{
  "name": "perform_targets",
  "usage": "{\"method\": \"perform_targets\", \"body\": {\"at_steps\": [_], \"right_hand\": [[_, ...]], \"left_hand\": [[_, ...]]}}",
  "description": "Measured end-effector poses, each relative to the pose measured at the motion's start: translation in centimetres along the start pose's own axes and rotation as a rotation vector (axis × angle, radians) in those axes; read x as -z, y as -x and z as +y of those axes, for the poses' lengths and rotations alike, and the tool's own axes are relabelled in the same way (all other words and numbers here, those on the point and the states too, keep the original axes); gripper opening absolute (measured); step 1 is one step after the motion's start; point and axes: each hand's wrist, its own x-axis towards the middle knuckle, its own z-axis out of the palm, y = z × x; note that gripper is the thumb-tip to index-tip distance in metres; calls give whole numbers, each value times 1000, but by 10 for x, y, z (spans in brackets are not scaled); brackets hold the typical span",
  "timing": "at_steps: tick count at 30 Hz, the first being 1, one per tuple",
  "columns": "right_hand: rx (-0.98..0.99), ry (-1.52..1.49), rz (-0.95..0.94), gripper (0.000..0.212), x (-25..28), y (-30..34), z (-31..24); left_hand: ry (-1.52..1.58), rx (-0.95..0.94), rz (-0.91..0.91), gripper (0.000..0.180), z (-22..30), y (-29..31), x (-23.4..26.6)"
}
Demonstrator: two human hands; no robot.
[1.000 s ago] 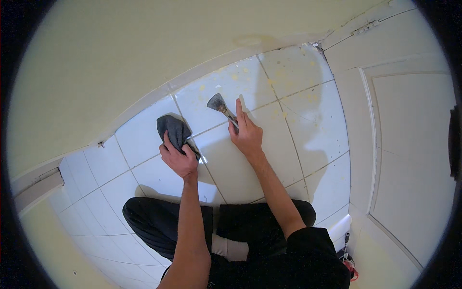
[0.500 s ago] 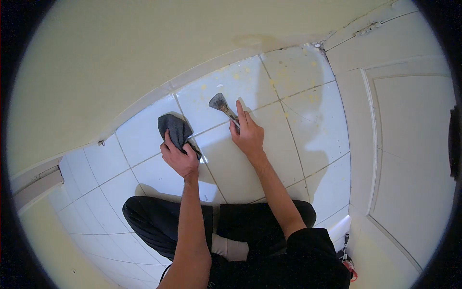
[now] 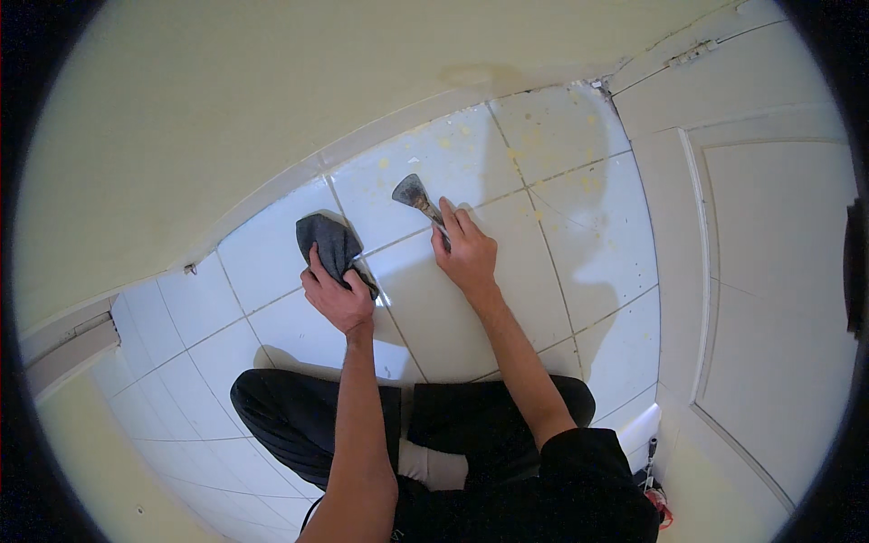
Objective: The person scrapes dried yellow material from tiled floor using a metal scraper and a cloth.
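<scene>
Person sits on white glazed floor tiles (image 3: 272, 262), square, glossy, thin grey grout lines. Dark trousers, pale sock, black sleeve at lower edge.

Right hand (image 3: 468, 255) grips a scraper (image 3: 418, 201): fingers pressed together and wrapped over the handle, index laid along its top. Blade is flat dull metal, fan-shaped, widening to a straight edge. Long axis runs from the hand up and to the left; blade edge points toward the wall (image 3: 226, 109), resting on a tile near the skirting. Yellowish specks dot the tiles around and right of the blade.

Left hand (image 3: 339, 299) holds a dark grey cloth (image 3: 329, 242), soft, bunched, matte; fingers curled shut on its lower part, cloth pressed on the tile just left of the scraper.

Wall is smooth pale cream. White panelled door (image 3: 769, 271) at right.
</scene>
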Motion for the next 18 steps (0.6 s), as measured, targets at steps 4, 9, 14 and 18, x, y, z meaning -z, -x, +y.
{"method": "perform_targets", "body": {"at_steps": [4,9,14,18], "right_hand": [[14,-25,87,47,1,-3,-2],[23,-30,90,47,0,-2,0],[-29,-38,-42,54,3,0,0],[-34,-68,-14,54,3,-2,-3]], "left_hand": [[6,5,1,70,0,0,0],[7,2,0,70,0,0,0],[-3,3,3,70,0,0,-1],[10,-5,11,70,0,-1,1]]}}
